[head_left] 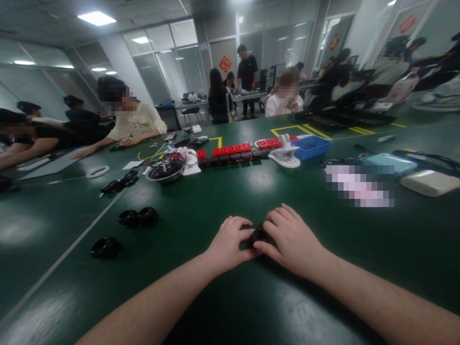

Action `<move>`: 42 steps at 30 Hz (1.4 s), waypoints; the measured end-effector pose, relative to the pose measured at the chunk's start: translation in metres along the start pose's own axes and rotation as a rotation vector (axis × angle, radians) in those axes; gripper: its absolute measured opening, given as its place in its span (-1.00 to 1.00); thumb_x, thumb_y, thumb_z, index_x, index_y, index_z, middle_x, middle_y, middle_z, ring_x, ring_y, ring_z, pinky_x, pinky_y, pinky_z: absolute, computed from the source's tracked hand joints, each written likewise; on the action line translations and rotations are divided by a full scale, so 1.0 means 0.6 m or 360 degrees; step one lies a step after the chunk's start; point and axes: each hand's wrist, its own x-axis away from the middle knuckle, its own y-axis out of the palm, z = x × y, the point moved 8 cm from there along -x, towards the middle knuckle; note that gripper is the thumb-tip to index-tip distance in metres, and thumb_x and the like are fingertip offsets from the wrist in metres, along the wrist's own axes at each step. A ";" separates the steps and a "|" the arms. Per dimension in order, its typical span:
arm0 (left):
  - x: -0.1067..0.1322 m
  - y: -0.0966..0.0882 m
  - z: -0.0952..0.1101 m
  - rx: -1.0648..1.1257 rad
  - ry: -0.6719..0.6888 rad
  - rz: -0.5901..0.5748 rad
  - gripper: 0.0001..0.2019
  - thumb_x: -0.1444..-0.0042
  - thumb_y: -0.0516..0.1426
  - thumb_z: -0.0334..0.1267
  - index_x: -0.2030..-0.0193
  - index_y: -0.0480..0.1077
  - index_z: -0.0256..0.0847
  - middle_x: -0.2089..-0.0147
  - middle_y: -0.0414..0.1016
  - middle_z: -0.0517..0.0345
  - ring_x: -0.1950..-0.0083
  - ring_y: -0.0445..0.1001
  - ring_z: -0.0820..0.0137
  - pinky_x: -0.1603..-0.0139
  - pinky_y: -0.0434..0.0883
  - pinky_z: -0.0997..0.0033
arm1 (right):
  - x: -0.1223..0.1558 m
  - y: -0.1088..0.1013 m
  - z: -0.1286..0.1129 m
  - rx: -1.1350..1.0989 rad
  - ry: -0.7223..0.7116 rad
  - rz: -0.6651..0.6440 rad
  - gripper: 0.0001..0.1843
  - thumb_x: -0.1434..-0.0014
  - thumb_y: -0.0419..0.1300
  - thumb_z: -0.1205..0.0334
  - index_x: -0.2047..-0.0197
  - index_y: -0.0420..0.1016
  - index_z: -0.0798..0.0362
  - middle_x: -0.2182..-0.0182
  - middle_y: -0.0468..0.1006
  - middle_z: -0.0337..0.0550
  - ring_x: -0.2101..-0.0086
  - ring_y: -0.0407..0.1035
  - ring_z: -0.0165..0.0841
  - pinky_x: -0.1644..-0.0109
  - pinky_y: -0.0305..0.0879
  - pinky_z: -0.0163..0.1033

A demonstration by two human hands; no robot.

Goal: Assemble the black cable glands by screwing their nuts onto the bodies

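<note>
Near the front of the green table [201,297], a small black round part [259,235] with a hollow centre sits between my two hands. My left hand [229,243] closes on its left side, thumb and fingers bent around it. From the other side my right hand [290,241] grips it, thumb in front and fingers curled behind. My fingers cover much of the part, so its full shape is hidden. To the left lie similar black ring-shaped parts: a touching pair [138,217] and a single one [106,247].
Farther back are a metal bowl [165,173] of black pieces, a row of red blocks [232,149], a white clip stand [285,155] and a blue bin [311,147]. A teal case [390,163] and a white box [429,183] lie right. A person [136,120] works across the table.
</note>
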 end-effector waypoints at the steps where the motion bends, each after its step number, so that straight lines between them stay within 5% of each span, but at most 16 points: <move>1: 0.000 0.001 -0.001 0.0004 0.0000 0.0000 -0.74 0.00 0.20 -0.12 0.18 0.42 -0.16 0.04 0.31 0.06 -0.01 0.25 0.22 -0.11 0.15 0.09 | 0.001 0.000 -0.001 0.0015 0.0009 0.0004 -0.67 -0.08 0.12 0.00 0.39 0.43 0.13 0.40 0.38 -0.06 0.28 0.26 -0.22 -0.06 0.04 0.06; 17: 0.000 0.003 -0.004 0.0017 -0.0017 -0.0036 -0.71 0.02 0.22 -0.09 0.17 0.42 -0.15 0.03 0.31 0.06 -0.02 0.24 0.21 -0.11 0.14 0.07 | 0.005 0.016 -0.010 -0.0046 -0.0017 0.0001 -0.55 -0.05 0.09 -0.14 0.30 0.38 0.14 0.38 0.38 -0.06 0.28 0.29 -0.22 -0.03 0.11 0.06; 42: 0.001 0.005 -0.004 0.0033 0.0010 0.0000 -0.78 0.04 0.22 -0.17 0.24 0.41 -0.16 0.06 0.31 0.09 -0.01 0.23 0.22 -0.12 0.14 0.06 | 0.003 0.027 0.002 -0.0506 -0.0037 -0.0140 -0.68 -0.03 0.19 0.19 0.11 0.35 0.05 0.26 0.36 -0.07 0.21 0.23 -0.23 0.14 0.23 -0.09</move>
